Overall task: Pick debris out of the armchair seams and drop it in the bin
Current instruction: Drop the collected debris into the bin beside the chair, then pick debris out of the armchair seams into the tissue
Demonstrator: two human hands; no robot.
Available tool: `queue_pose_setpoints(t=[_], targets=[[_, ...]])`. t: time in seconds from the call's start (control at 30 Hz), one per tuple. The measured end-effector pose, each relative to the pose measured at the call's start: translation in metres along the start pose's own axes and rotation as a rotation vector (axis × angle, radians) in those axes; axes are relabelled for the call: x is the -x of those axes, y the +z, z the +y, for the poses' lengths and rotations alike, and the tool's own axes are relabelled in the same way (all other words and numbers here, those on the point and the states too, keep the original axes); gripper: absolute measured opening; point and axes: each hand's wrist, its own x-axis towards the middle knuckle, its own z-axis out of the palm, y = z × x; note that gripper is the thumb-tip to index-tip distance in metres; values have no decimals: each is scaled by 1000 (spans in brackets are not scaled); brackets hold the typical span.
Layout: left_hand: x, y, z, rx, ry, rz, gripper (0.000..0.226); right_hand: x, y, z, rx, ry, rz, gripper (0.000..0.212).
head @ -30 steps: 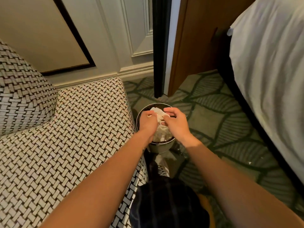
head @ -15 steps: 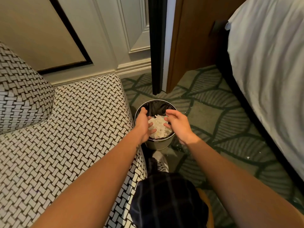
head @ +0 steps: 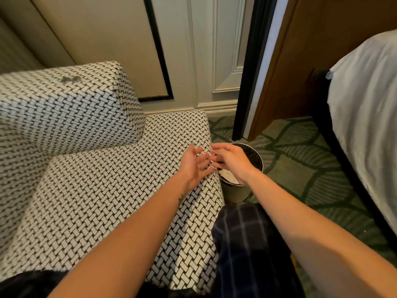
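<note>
Bin [head: 236, 193] stands beside armchair [head: 96, 190], right hand [head: 233, 162] over it, left hand [head: 194, 166] splayed.

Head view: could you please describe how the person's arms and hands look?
The left hand and right hand are bare, without gloves, rings or a watch, and no sleeves show along either arm. A small dark mark sits near the left wrist.

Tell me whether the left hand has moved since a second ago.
Yes. The left hand has left the mouth of the round metal bin and moved leftward. It is now spread over the corner of the black-and-white woven armchair seat.
</note>
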Motion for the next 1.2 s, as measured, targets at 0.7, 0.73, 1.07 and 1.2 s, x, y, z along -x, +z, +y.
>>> queue_pose_setpoints(t=[0.7,0.73,1.07,1.2], targets=[[213,-322,47,294,221,636,24,104,380,29,412,-90,-790,22],[217,-330,49,324,204,655,23,106,391,33,409,-85,-807,22],[224,-416,21,616,79,749,18,84,464,69,640,-184,-822,27],[219,-430,7,709,40,736,25,75,482,91,724,-166,-860,27]])
